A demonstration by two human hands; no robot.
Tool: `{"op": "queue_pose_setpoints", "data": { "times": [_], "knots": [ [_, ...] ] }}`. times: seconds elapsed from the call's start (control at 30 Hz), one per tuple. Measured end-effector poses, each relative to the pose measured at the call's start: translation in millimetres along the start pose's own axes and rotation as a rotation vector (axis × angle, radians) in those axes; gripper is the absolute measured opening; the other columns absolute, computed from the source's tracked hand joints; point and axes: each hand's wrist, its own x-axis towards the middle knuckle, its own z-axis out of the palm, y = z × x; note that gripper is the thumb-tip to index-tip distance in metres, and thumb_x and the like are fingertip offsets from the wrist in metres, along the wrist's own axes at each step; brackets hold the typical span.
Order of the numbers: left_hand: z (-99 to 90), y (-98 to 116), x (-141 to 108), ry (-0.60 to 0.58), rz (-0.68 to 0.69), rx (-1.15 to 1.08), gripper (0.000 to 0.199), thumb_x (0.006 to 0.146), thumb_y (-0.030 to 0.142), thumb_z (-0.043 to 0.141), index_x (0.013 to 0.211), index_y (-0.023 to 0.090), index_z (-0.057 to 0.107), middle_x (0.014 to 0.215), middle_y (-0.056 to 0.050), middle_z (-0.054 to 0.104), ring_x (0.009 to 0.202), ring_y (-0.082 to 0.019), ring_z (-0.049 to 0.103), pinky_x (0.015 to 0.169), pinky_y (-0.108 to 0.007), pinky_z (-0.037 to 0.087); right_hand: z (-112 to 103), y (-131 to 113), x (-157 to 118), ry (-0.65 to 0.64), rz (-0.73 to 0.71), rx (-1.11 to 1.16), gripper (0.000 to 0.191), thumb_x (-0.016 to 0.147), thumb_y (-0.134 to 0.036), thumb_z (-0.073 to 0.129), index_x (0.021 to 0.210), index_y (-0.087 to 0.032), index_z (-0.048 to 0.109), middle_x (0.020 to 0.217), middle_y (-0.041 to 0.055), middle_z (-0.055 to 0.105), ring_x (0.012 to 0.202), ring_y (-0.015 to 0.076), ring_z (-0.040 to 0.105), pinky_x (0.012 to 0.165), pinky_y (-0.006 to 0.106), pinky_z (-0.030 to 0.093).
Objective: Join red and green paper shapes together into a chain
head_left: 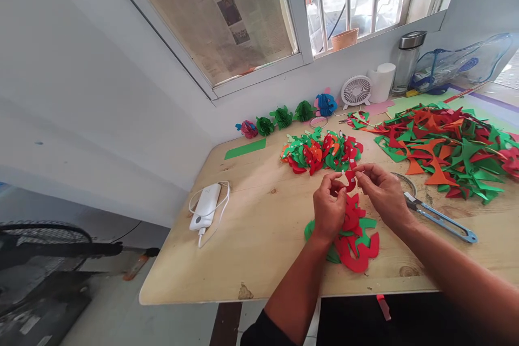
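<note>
Pinching one red paper shape [349, 179], left hand [329, 206] and right hand [383, 194] close fingertips on it; one pair of scissors [440, 218] nearby; five paper balls [283, 117] behind.

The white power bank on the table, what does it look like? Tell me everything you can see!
The power bank is a slim white block with rounded corners, smooth like plastic, and a faint grey mark on its top face. It lies flat on the pale wooden table, near the left edge, slanted. A thin white cable is plugged into its near end and loops around it. Neither hand touches it; both are off to its right among the paper shapes.
</note>
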Motion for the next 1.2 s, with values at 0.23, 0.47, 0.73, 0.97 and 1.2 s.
{"op": "queue_pose_setpoints", "data": {
  "times": [0.23, 0.47, 0.73, 0.97, 1.2],
  "knots": [
    [0.6, 0, -1, -0.055, 0.037, 0.054, 0.027, 0.077, 0.012, 0.051, 0.1, 0.021, 0.062, 0.076, -0.001, 0.061, 0.07, -0.012, 0.057, 0.067, -0.023, 0.045, -2, 15, 3, -0.082, -0.09, -0.179, 0.027, 0.079, -0.036, 0.052, 0.097, -0.018, 0.06, 0.057, -0.0016, 0.057, 0.051, 0.0117, 0.049, 0.046, 0.023, 0.035],
    [-0.5, -2, -1, -0.079, 0.049, 0.062, 0.027, 0.078, 0.011, 0.05, 0.102, 0.019, 0.06, 0.076, 0.0, 0.06, 0.07, -0.011, 0.058, 0.068, -0.023, 0.047, -2, 12, 0, -0.06, -0.173, -0.292, 0.025, 0.08, -0.033, 0.05, 0.097, -0.018, 0.062, 0.053, -0.0034, 0.053, 0.046, 0.0106, 0.046, 0.046, 0.023, 0.034],
    [-0.5, 2, -1, -0.089, 0.053, 0.029, 0.022, 0.078, 0.012, 0.05, 0.096, 0.02, 0.059, 0.074, 0.0, 0.061, 0.071, -0.012, 0.06, 0.067, -0.023, 0.047, -2, 10, -1, -0.085, -0.211, -0.348, 0.023, 0.081, -0.031, 0.049, 0.098, -0.019, 0.06, 0.053, -0.0048, 0.052, 0.045, 0.0098, 0.043, 0.046, 0.022, 0.034],
    [0.5, 3, -1, -0.088, 0.041, 0.03, 0.021, 0.077, 0.01, 0.05, 0.093, 0.02, 0.058, 0.075, 0.0, 0.062, 0.072, -0.013, 0.061, 0.067, -0.023, 0.046, -1, 9, -3, -0.065, -0.23, -0.375, 0.021, 0.081, -0.032, 0.049, 0.094, -0.019, 0.061, 0.056, -0.0032, 0.059, 0.046, 0.0104, 0.049, 0.049, 0.022, 0.038],
    [-0.3, 1, 0, -0.087, 0.049, 0.066, 0.019, 0.078, 0.011, 0.05, 0.092, 0.021, 0.059, 0.075, 0.0, 0.061, 0.074, -0.014, 0.062, 0.066, -0.024, 0.045, -1, 8, -3, -0.058, -0.252, -0.398, 0.019, 0.081, -0.03, 0.049, 0.095, -0.02, 0.058, 0.06, -0.0025, 0.062, 0.046, 0.0103, 0.05, 0.049, 0.022, 0.039]
  ]
}}
